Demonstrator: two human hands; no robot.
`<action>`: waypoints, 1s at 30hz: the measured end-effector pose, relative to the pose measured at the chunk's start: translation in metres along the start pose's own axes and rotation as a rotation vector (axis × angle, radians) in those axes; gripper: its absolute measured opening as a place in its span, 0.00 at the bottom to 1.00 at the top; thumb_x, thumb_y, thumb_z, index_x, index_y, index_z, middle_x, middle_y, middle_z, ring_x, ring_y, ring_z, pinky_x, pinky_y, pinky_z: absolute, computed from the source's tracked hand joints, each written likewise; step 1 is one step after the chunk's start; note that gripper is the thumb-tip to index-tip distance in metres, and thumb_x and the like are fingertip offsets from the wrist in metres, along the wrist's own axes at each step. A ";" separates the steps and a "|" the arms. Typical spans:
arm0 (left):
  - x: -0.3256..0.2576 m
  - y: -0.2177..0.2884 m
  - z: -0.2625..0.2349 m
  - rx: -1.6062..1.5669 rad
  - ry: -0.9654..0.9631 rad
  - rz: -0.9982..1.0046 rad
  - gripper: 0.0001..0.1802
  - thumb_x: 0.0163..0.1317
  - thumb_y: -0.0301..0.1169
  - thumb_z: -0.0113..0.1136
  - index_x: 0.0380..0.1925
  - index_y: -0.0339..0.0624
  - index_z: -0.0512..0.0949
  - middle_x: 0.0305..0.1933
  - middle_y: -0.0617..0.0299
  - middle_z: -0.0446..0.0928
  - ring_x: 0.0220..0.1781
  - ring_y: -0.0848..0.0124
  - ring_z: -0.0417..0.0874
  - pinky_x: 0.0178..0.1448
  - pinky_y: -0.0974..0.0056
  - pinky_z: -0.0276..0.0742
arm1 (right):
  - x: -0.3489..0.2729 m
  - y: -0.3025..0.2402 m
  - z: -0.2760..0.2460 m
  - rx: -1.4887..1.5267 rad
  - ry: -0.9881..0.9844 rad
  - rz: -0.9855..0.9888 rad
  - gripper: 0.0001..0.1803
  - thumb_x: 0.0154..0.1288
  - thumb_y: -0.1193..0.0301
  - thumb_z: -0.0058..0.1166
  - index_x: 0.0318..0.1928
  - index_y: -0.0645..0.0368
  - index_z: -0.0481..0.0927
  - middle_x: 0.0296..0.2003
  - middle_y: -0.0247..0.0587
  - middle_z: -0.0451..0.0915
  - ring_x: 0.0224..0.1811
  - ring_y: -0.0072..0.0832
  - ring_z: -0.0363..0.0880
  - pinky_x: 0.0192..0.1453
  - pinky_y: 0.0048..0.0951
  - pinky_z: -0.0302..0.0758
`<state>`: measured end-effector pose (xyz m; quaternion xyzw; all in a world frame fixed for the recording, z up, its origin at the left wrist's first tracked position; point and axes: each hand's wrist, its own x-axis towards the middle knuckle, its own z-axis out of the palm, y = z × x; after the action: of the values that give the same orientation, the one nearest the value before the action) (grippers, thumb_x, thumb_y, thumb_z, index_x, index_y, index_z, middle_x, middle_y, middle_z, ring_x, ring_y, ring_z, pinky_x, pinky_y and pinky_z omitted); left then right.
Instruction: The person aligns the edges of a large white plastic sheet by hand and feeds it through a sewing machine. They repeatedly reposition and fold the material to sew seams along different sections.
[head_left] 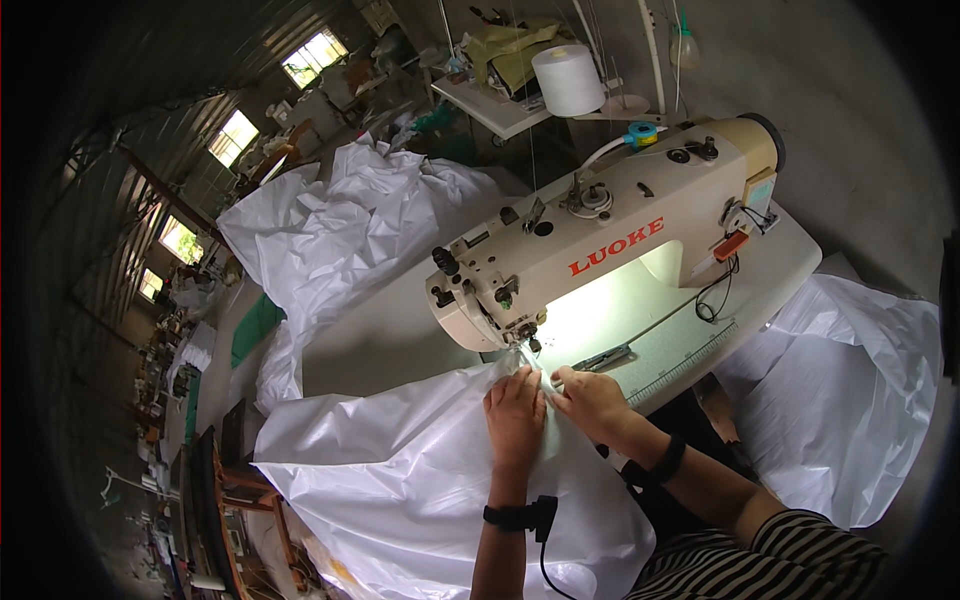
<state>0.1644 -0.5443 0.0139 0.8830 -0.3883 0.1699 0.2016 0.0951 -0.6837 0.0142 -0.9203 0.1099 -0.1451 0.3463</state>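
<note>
A large white sheet (400, 450) of shiny, plastic-like fabric lies across the near part of the sewing machine table and drapes toward my lap. Its gathered edge runs up under the needle end of the white sewing machine (610, 240). My left hand (515, 415) is closed on the sheet just below the presser foot, fingers bunched over the cloth. Close beside it on the right, my right hand (592, 403) pinches the sheet's edge between thumb and fingers. Both fingertips are partly hidden by the folds.
Scissors-like metal tweezers (605, 357) lie on the table right of the needle, near a printed ruler strip (680, 365). A white thread cone (568, 80) stands behind the machine. More white sheeting (350, 220) is heaped at the far left, and another pile (840, 400) hangs at the right.
</note>
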 end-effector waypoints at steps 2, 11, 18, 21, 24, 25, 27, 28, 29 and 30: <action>-0.001 -0.001 0.002 0.002 -0.017 0.017 0.20 0.59 0.31 0.61 0.53 0.45 0.80 0.58 0.60 0.78 0.61 0.59 0.74 0.65 0.52 0.67 | 0.000 -0.001 -0.002 -0.008 -0.024 -0.029 0.10 0.64 0.66 0.56 0.40 0.59 0.77 0.27 0.45 0.81 0.33 0.43 0.84 0.38 0.40 0.80; -0.006 -0.011 -0.002 -0.016 -0.054 0.064 0.25 0.58 0.25 0.56 0.58 0.39 0.74 0.58 0.54 0.78 0.62 0.58 0.74 0.68 0.52 0.66 | -0.005 -0.009 0.015 -0.565 0.009 -0.367 0.11 0.58 0.71 0.55 0.42 0.57 0.79 0.26 0.32 0.79 0.28 0.28 0.83 0.30 0.29 0.78; -0.005 -0.009 -0.006 0.020 -0.092 0.092 0.27 0.57 0.25 0.55 0.60 0.39 0.73 0.62 0.56 0.75 0.66 0.59 0.72 0.73 0.52 0.62 | 0.006 0.000 0.002 -0.497 -0.063 -0.493 0.04 0.59 0.71 0.55 0.33 0.56 0.78 0.25 0.35 0.81 0.30 0.30 0.85 0.31 0.32 0.79; -0.006 -0.009 -0.007 0.010 -0.132 0.063 0.27 0.57 0.26 0.56 0.60 0.39 0.73 0.64 0.57 0.73 0.66 0.60 0.71 0.73 0.52 0.62 | 0.022 0.009 -0.011 -0.270 -0.219 -0.429 0.05 0.61 0.71 0.53 0.37 0.56 0.78 0.27 0.38 0.82 0.32 0.36 0.85 0.35 0.36 0.80; -0.006 -0.010 -0.007 0.010 -0.123 0.066 0.27 0.57 0.27 0.56 0.60 0.40 0.74 0.65 0.57 0.72 0.66 0.61 0.71 0.73 0.52 0.62 | 0.039 0.016 -0.009 -0.167 0.039 -0.434 0.14 0.66 0.72 0.49 0.51 0.58 0.79 0.33 0.41 0.83 0.33 0.40 0.85 0.37 0.36 0.81; -0.007 -0.010 -0.007 0.012 -0.125 0.067 0.27 0.57 0.27 0.56 0.60 0.40 0.74 0.65 0.57 0.72 0.66 0.61 0.71 0.73 0.52 0.62 | 0.044 0.018 -0.006 -0.192 0.003 -0.429 0.14 0.66 0.72 0.49 0.51 0.58 0.79 0.33 0.41 0.83 0.33 0.40 0.85 0.37 0.36 0.81; -0.007 -0.009 -0.007 0.031 -0.104 0.079 0.26 0.57 0.27 0.56 0.59 0.40 0.74 0.64 0.59 0.73 0.66 0.61 0.71 0.73 0.52 0.62 | 0.052 0.019 0.002 -0.192 -0.023 -0.443 0.15 0.68 0.72 0.47 0.52 0.59 0.78 0.32 0.42 0.84 0.35 0.40 0.85 0.38 0.36 0.80; -0.006 -0.009 -0.006 0.028 -0.125 0.069 0.26 0.57 0.27 0.56 0.59 0.40 0.74 0.64 0.59 0.73 0.66 0.61 0.71 0.73 0.52 0.62 | 0.055 0.019 0.005 -0.215 -0.082 -0.418 0.15 0.68 0.72 0.47 0.52 0.59 0.78 0.32 0.42 0.84 0.35 0.40 0.85 0.38 0.36 0.80; -0.006 -0.009 -0.006 0.017 -0.109 0.070 0.27 0.56 0.25 0.56 0.59 0.40 0.75 0.64 0.59 0.73 0.66 0.59 0.72 0.73 0.52 0.62 | 0.058 0.018 0.008 -0.217 -0.119 -0.391 0.15 0.68 0.71 0.48 0.52 0.59 0.78 0.30 0.43 0.84 0.34 0.40 0.85 0.37 0.37 0.80; -0.005 -0.010 -0.006 0.008 -0.086 0.070 0.28 0.54 0.23 0.56 0.59 0.40 0.75 0.64 0.58 0.73 0.66 0.57 0.72 0.72 0.52 0.62 | 0.062 0.016 0.010 -0.206 -0.132 -0.393 0.15 0.68 0.71 0.48 0.52 0.60 0.78 0.28 0.43 0.83 0.33 0.41 0.85 0.36 0.37 0.80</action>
<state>0.1674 -0.5322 0.0150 0.8761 -0.4266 0.1403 0.1752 0.1548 -0.7088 0.0081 -0.9620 -0.0802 -0.1373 0.2222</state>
